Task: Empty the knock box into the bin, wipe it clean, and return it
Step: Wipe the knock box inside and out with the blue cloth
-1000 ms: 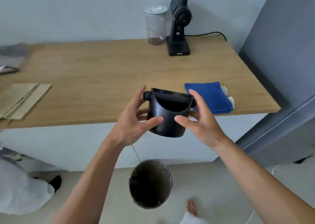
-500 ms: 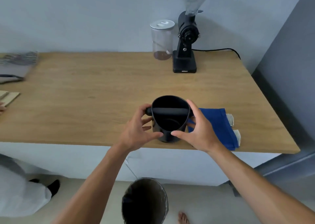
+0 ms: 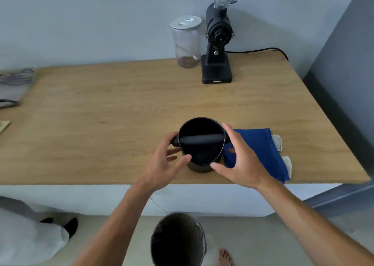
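The black knock box stands upright on the wooden table near its front edge, its bar across the open top and its inside dark. My left hand cups its left side, thumb on the front wall. My right hand cups the right side, index finger at the rim and thumb low on the front. A folded blue cloth lies just right of the box, partly under my right hand. The round bin stands on the floor below the table edge.
A black coffee grinder and a clear lidded jar stand at the back of the table by the wall. Striped fabric lies at the far left. Another person's white-clad leg is on the floor at lower left.
The knock box went from tilted in the air in front of the table to standing upright on the tabletop beside the blue cloth. Both hands stayed around it.
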